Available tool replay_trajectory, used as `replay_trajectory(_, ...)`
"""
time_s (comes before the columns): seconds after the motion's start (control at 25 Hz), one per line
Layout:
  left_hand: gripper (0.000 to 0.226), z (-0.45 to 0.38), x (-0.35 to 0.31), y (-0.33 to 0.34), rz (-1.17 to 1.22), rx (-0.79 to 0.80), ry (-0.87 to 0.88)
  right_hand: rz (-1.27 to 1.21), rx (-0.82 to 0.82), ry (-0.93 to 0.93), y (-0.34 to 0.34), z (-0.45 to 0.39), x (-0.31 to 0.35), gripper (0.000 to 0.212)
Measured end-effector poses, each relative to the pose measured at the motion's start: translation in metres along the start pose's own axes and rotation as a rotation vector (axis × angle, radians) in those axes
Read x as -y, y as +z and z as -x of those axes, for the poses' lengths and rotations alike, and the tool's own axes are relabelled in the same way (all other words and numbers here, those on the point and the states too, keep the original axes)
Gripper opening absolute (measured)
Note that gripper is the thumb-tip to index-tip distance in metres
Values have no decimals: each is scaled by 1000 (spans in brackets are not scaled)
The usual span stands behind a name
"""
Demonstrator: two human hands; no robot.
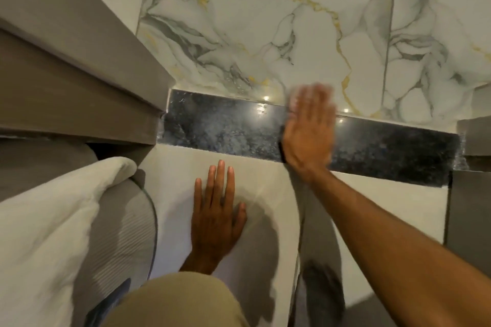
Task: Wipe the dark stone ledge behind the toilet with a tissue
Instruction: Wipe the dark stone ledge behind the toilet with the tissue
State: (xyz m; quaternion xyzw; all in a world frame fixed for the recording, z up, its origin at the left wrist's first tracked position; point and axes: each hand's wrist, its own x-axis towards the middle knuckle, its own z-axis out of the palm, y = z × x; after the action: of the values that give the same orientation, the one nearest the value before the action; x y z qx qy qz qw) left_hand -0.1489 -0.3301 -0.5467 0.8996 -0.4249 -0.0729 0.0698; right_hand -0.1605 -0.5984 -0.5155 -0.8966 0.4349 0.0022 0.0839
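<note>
Flat and open, your right hand point(308, 131) lies palm-down across the ledge point(225, 130), fingers spread and pointing toward the wall point(265, 21). Motion blur smears the fingertips, so you cannot tell how the tissue point(292, 99) is held; only a pale, blurred patch shows at their tips, where ledge meets wall.

The ledge is a dark, speckled stone strip. Its long axis runs left to right across the view, sloping slightly down to the right. Your hand and wrist hide its middle section. The left end stops at a grey panel point(79, 74); the right end stops at another grey surface.

Your left hand point(216, 214) rests flat on the white surface point(265, 175) below the ledge, fingers extended toward it, holding nothing. A white towel point(53, 220) lies at lower left, partly cut off.
</note>
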Motion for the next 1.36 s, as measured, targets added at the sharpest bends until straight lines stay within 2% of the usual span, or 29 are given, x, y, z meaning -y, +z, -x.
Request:
replay_trajectory(0.12, 75, 11, 16, 7, 3, 4, -20, -36, 73, -431, 19, 24, 54, 73)
replay_trajectory(0.24, 75, 18, 26, 5, 23, -13, -83, -11, 129, -629, 9, 75, 8, 72)
replay_trajectory(0.32, 75, 15, 22, 3, 39, -17, -104, -26, 123, -541, 3, 73, -19, 72)
replay_trajectory(0.44, 78, 13, 23, -2, 47, 16, -108, -41, 45, -306, 12, 36, 31, 72)
replay_trajectory(0.48, 79, 13, 23, -4, 50, 17, -104, -55, 51, -338, 16, 31, 53, 72)
replay_trajectory(0.56, 79, 14, 22, -16, 40, 35, -106, -59, 100, -554, 20, 52, 69, 72)
replay_trajectory(0.64, 77, 19, 27, -38, -21, 55, -83, -28, 156, -741, 12, 101, 36, 70)
replay_trajectory(0.68, 76, 23, 29, -43, -66, 79, -82, -19, 169, -759, 8, 124, 13, 70)
replay_trajectory(0.8, 74, 29, 34, -50, -109, 91, -85, -33, 156, -643, 6, 124, -5, 71)
replay_trajectory(0.96, 73, 32, 36, -31, -75, 36, -87, -115, 46, -527, 26, 40, 100, 73)
replay_trajectory(1.04, 73, 34, 38, -25, -42, 17, -118, -115, 51, -503, 31, 36, 126, 72)
replay_trajectory(1.12, 74, 34, 36, -25, -30, 10, -154, -56, 133, -626, 29, 69, 104, 72)
replay_trajectory(1.24, 71, 34, 32, -29, -21, 6, -168, -5, 192, -855, 7, 107, 21, 68)
replay_trajectory(1.28, 70, 34, 32, -30, -17, 7, -175, -17, 193, -823, 2, 97, 6, 67)
replay_trajectory(1.36, 71, 35, 33, -27, -16, 7, -187, -42, 151, -594, -1, 57, 21, 66)
